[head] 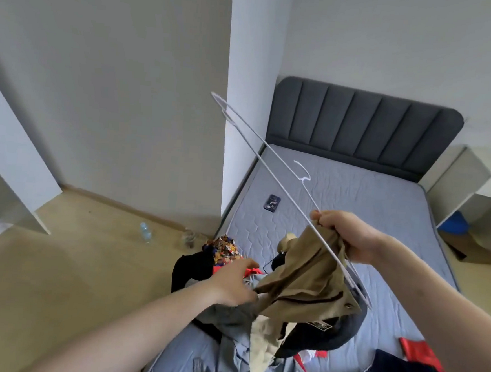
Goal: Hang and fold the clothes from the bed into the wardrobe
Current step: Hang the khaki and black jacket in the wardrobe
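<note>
In right hand [349,235] — khaki garment [304,281].

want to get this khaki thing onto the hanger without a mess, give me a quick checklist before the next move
1. Right hand grips the white wire hanger: ok.
2. Khaki garment held too, in that same hand: ok.
3. Garment spread open for threading: not ok, bunched.
4. Left hand free to help: cannot tell, it is at the garment's edge over the clothes pile.
5. Hanger hook unsnagged: ok.
6. Phone clear of the work: ok, up the mattress.
</note>
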Demonstrator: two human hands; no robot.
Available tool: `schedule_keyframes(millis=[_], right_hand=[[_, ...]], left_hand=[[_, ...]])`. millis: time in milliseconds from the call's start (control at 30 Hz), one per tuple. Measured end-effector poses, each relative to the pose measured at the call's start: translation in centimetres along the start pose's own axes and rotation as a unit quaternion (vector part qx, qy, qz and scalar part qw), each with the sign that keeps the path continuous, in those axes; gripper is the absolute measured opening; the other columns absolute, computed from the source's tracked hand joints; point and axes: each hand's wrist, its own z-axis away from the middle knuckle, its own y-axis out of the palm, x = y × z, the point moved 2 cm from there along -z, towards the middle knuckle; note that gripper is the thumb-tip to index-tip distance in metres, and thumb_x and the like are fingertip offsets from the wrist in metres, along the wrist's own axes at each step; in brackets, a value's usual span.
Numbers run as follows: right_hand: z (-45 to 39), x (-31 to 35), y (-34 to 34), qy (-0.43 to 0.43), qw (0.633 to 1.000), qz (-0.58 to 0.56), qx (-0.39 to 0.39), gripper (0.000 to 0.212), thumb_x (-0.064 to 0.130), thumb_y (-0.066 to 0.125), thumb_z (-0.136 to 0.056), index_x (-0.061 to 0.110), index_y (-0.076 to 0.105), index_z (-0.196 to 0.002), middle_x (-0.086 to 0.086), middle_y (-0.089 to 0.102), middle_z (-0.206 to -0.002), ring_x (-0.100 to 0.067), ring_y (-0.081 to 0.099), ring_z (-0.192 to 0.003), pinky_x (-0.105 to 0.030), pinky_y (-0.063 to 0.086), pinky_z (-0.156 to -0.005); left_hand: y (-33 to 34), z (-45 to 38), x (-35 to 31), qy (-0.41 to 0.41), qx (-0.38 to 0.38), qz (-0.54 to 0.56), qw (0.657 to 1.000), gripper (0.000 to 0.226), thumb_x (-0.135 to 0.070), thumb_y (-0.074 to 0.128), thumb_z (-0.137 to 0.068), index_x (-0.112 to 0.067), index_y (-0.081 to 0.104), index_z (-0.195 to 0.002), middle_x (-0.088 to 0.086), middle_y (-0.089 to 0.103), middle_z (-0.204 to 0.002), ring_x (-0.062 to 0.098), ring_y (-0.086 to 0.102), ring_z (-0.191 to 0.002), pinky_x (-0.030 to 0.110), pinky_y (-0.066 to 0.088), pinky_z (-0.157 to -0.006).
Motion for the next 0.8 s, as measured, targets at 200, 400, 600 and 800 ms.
schedule_keyframes(millis=[200,400,600,800], right_hand=[[2.6,2.8,0.2,-0.036,0.999,0.032,0.001,0.036,-0.002,0.037,-0.097,0.018,0.043,-0.068,-0.003,0.04,-0.063,-0.015,0.039,-0.053,-0.025,0.04,-0.052],[3.6,1.3,-4.6,-0.084,0.965,0.162,-0.189,0.029,-0.003,0.044,-0.095,0.015,0.047,-0.072,-0.006,0.037,-0.067,-0.018,0.036,-0.06,-0.031,0.029,-0.055],[3.4,-2.7,-7.0,-0.071,0.884,0.304,-0.347,0.029,0.007,0.046,-0.096,0.016,0.042,-0.069,-0.002,0.033,-0.064,-0.019,0.033,-0.063,-0.034,0.022,-0.059],[3.6,-4.7,-5.7,-0.084,0.859,0.338,-0.375,0.033,0.002,0.055,-0.08,0.019,0.032,-0.063,0.002,0.032,-0.058,-0.02,0.028,-0.063,-0.035,0.025,-0.055]], left_hand=[[3.8,-3.2,-0.1,-0.001,-0.045,0.002,0.999,0.046,-0.022,0.064,-0.087,-0.014,0.065,-0.132,0.007,0.068,-0.127,0.022,0.062,-0.117,0.025,0.047,-0.093],[-3.8,-3.6,1.5,-0.064,-0.166,0.118,0.977,0.012,-0.019,0.057,-0.075,-0.014,0.064,-0.067,-0.005,0.055,-0.065,0.012,0.05,-0.065,0.025,0.036,-0.058],[-12.6,-2.3,-2.1,-0.003,-0.202,0.015,0.979,0.052,-0.052,0.071,-0.09,-0.012,0.059,-0.059,0.002,0.049,-0.051,0.01,0.04,-0.05,0.028,0.03,-0.052],[-16.8,0.4,-8.1,0.007,-0.108,0.137,0.985,0.034,-0.024,0.069,-0.091,-0.017,0.066,-0.057,0.002,0.059,-0.057,0.012,0.055,-0.056,0.028,0.045,-0.062]])
